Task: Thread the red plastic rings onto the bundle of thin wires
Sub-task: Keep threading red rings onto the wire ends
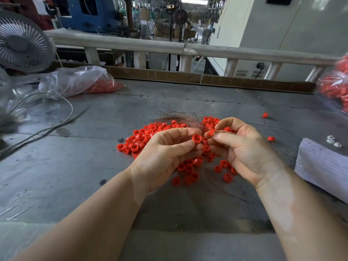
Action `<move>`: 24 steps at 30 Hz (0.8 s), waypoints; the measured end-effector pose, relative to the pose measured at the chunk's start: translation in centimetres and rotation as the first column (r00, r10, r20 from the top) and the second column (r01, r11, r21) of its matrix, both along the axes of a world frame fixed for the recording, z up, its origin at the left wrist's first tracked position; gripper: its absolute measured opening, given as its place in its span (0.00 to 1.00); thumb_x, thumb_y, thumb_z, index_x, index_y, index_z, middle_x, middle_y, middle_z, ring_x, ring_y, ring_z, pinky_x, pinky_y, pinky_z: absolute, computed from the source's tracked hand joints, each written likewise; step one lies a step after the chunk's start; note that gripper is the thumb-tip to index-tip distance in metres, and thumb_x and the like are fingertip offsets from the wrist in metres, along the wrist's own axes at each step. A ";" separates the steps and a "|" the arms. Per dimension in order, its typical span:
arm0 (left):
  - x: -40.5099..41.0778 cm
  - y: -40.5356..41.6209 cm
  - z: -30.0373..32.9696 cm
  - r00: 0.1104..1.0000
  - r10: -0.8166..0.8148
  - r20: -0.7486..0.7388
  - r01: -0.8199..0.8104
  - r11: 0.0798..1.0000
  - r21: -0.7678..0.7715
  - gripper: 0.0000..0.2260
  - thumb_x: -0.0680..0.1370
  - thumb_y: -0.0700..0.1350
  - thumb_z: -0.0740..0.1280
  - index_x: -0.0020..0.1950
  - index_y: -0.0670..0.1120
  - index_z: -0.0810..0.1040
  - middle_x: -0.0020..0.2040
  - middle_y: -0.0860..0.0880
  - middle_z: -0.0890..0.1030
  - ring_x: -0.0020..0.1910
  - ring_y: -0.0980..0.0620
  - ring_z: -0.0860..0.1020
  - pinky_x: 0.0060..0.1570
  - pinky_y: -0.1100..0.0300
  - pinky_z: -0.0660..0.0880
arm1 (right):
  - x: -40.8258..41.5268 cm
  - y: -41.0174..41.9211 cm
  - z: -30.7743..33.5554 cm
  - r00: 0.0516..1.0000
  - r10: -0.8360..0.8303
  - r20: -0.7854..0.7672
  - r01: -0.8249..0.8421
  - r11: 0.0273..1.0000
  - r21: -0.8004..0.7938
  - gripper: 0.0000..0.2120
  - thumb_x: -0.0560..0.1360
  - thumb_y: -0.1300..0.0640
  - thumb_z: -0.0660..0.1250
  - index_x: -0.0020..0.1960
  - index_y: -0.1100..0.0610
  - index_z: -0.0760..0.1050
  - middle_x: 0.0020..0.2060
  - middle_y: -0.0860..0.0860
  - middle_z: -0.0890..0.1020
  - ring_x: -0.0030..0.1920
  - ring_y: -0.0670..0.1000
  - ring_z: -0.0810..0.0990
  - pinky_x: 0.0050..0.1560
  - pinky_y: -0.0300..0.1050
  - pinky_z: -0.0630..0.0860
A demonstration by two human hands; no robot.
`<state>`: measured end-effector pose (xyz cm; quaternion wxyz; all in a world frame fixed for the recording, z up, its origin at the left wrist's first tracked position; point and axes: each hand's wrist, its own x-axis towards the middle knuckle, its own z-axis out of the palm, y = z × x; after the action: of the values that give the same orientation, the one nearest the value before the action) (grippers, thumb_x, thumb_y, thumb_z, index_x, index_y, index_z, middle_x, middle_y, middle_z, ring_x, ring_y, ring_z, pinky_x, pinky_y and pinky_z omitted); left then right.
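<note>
**A:** What are you struggling to make out here?

**B:** Your fingers are covering most of the action. Your left hand [170,147] is pinching one red ring [197,138] between thumb and fingertips, its open end facing you. Your right hand [243,147] is pinching a second ring [210,133] close beside it, and I cannot tell whether a wire is already passing through either one. The two hands are nearly touching at the fingertips, held just above the table [79,166].

**A:** And where is the wire bundle sitting?

**B:** The bundle of thin wires [180,117] is fanning out to the left behind your hands, its gathered end disappearing between your fingers. Single strands are too fine to follow.

**A:** What is lying around you?

**B:** A pile of loose red rings [145,136] is spreading under and behind both hands, with stray rings to the right, well apart from the pile. A clear plastic bag [75,81] holding more red pieces is lying far left, near a fan [20,42] that the frame edge is cutting off. Another bag of red pieces [333,87] is blurring at the right edge. A white paper-wrapped stack [323,162] is sitting beside your right wrist, partly cut off. A pale cable [62,117] is curving across the left side.
</note>
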<state>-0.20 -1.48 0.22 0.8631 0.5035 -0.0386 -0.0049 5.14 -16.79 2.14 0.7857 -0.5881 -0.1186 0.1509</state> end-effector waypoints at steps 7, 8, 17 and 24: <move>-0.1 0.0 0.0 1.000 0.001 0.003 -0.001 1.000 0.002 0.11 0.67 0.35 0.65 0.48 0.39 0.79 0.37 0.46 0.83 0.36 0.54 0.82 0.41 0.64 0.79 | 0.1 0.0 -0.1 1.000 0.011 0.000 -0.011 1.000 -0.014 0.09 0.70 0.72 0.64 0.39 0.61 0.77 0.33 0.54 0.82 0.32 0.46 0.81 0.32 0.35 0.78; -0.1 0.0 0.0 1.000 0.001 0.002 -0.001 1.000 0.003 0.11 0.67 0.35 0.65 0.48 0.39 0.79 0.37 0.46 0.83 0.36 0.54 0.82 0.41 0.64 0.79 | 0.1 0.0 -0.1 1.000 0.016 0.001 -0.016 1.000 -0.011 0.06 0.67 0.71 0.67 0.40 0.61 0.77 0.33 0.53 0.82 0.32 0.46 0.81 0.33 0.35 0.78; 0.0 0.0 -0.1 1.000 0.006 -0.012 -0.006 1.000 0.015 0.11 0.67 0.35 0.65 0.49 0.39 0.79 0.38 0.46 0.83 0.37 0.53 0.82 0.43 0.63 0.79 | 0.2 0.0 -0.4 1.000 -0.024 0.019 0.025 0.998 -0.060 0.05 0.64 0.64 0.68 0.41 0.61 0.76 0.31 0.53 0.81 0.31 0.45 0.80 0.33 0.34 0.77; 0.0 0.0 -0.1 1.000 -0.004 -0.004 0.004 1.000 0.006 0.10 0.67 0.35 0.66 0.47 0.39 0.79 0.38 0.46 0.83 0.37 0.54 0.82 0.42 0.63 0.79 | 0.1 0.2 -0.3 0.998 0.048 -0.044 -0.047 0.999 0.022 0.07 0.63 0.63 0.67 0.42 0.60 0.75 0.32 0.53 0.84 0.32 0.46 0.82 0.33 0.35 0.78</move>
<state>-0.17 -1.45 0.12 0.8617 0.5060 -0.0379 -0.0079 5.25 -16.64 1.80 0.7906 -0.5732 -0.1165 0.1812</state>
